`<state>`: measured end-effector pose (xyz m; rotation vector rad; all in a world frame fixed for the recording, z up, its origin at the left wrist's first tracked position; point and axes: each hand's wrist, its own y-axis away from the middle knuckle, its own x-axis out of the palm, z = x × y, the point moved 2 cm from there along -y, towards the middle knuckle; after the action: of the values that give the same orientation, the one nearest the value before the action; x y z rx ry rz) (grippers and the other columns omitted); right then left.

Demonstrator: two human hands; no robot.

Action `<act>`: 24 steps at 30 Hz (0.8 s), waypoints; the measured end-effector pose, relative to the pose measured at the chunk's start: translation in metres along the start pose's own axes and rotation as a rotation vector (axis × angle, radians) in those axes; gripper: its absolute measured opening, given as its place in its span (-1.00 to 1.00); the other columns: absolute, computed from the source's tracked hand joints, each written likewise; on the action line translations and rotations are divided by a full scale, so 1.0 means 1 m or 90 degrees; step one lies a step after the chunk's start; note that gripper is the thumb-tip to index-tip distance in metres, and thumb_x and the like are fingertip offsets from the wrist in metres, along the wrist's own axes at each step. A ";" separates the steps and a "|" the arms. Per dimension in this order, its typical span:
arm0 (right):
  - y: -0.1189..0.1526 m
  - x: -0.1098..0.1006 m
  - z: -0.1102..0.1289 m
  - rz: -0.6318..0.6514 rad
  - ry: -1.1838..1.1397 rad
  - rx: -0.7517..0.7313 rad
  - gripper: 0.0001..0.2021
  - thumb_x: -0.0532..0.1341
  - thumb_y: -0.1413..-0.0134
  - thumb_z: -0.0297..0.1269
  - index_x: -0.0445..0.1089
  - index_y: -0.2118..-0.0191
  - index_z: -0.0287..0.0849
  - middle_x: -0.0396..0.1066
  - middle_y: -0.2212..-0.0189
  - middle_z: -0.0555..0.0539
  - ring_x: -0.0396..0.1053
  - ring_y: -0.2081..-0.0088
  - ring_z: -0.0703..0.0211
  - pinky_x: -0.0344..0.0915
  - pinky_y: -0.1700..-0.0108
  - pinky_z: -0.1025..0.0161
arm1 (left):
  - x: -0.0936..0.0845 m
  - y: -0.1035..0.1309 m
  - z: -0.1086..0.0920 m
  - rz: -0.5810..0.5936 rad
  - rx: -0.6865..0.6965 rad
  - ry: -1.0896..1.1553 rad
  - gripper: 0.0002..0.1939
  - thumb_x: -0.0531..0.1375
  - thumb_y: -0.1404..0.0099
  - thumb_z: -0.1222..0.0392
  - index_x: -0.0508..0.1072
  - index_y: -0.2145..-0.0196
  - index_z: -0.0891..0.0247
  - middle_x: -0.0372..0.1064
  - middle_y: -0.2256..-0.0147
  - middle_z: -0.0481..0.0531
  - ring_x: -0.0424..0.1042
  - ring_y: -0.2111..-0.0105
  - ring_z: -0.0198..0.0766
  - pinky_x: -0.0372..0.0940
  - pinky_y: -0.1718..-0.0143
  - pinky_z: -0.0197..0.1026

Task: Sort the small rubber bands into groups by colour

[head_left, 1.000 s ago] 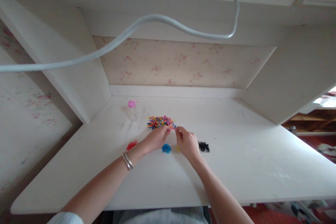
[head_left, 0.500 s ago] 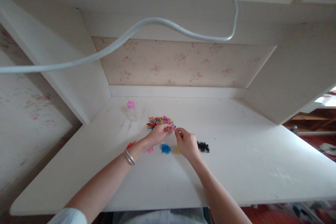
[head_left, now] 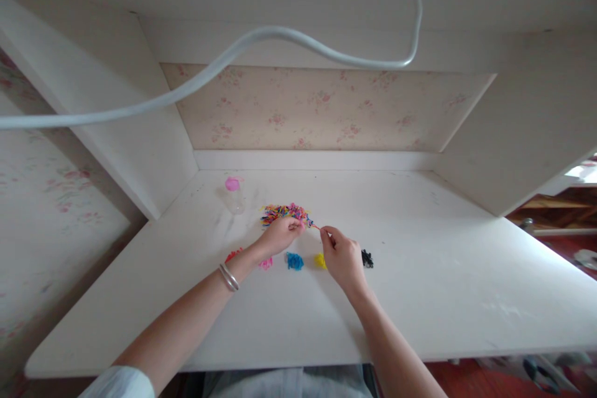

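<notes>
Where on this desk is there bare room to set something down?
The desk is bare right of the black pile, and along the near edge. Crowded: around the mixed pile, the sorted piles and both hands, left hand, right hand.

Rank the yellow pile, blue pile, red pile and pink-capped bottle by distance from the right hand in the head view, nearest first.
From the right hand:
1. yellow pile, just off its left edge
2. blue pile, further left
3. red pile, far left, beyond the left hand's wrist
4. pink-capped bottle, back left
</notes>
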<state>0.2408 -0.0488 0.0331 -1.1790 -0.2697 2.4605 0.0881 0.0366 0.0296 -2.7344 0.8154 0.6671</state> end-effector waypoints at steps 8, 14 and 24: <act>0.022 -0.010 -0.019 -0.045 -0.051 0.057 -0.57 -0.05 -0.17 -0.01 0.49 0.24 -0.13 0.39 0.64 0.00 0.25 0.61 0.28 0.05 0.52 0.39 | 0.011 0.002 -0.012 0.035 0.010 -0.097 -0.69 0.11 -0.19 0.06 0.50 0.24 0.31 0.50 0.22 0.12 0.45 0.20 -0.17 0.27 0.16 -0.21; 0.032 -0.021 -0.029 -0.105 -0.070 0.080 -0.54 -0.04 -0.16 0.02 0.49 0.22 -0.17 0.39 0.62 -0.01 0.26 0.60 0.30 0.08 0.51 0.40 | 0.026 0.009 -0.033 0.085 0.026 -0.178 -0.68 0.08 -0.21 0.04 0.55 0.32 0.26 0.52 0.31 0.08 0.44 0.29 -0.21 0.25 0.26 -0.26; 0.034 -0.024 -0.028 -0.124 -0.093 0.079 -0.55 -0.04 -0.17 0.01 0.49 0.23 -0.16 0.40 0.61 -0.01 0.27 0.60 0.31 0.08 0.51 0.40 | 0.043 0.009 -0.038 0.167 -0.079 -0.257 -0.58 0.09 -0.13 -0.07 0.50 0.60 0.32 0.18 0.76 -0.09 0.07 0.72 -0.42 -0.04 0.64 -0.32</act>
<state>0.2670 -0.0901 0.0208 -0.8803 -0.2567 2.3581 0.1291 -0.0031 0.0415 -2.4798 1.0640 1.3083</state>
